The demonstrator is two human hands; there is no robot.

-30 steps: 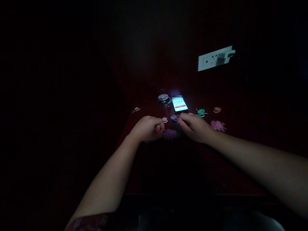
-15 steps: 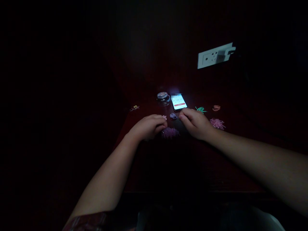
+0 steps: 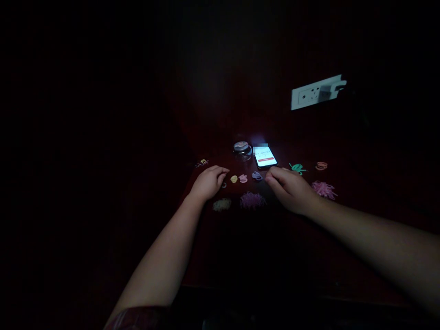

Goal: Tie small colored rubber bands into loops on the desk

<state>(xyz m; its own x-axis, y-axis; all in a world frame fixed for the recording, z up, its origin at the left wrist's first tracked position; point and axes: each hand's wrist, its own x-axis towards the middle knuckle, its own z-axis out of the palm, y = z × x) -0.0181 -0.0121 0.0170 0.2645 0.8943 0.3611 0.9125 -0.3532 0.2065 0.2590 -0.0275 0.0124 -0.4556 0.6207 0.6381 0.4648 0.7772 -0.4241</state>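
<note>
My left hand (image 3: 210, 181) is over the table's left part, its fingers bent and close together; what they hold, if anything, is too small to make out. Just right of it lie a small yellow bundle (image 3: 234, 179) and a pink bundle (image 3: 243, 178). A purple bundle (image 3: 257, 176) sits nearest to my right hand (image 3: 287, 187), which rests curled with its fingers closed below the phone (image 3: 266, 156); its grip is hidden. Nearer to me are a pale yellowish pile (image 3: 222, 204) and a purple pile (image 3: 253, 200) of thin bands.
A lidded clear jar (image 3: 242, 151) stands left of the phone. To the right lie green bands (image 3: 298, 168), orange bands (image 3: 321, 166) and a pink pile (image 3: 324, 189). Small yellow pieces (image 3: 202, 162) are at the far left. A socket panel (image 3: 316, 92) is on the wall.
My left hand has moved left, away from the pink bundle, uncovering the yellow bundle and pale pile. My right hand stays beside the phone. The whole view has shifted slightly.
</note>
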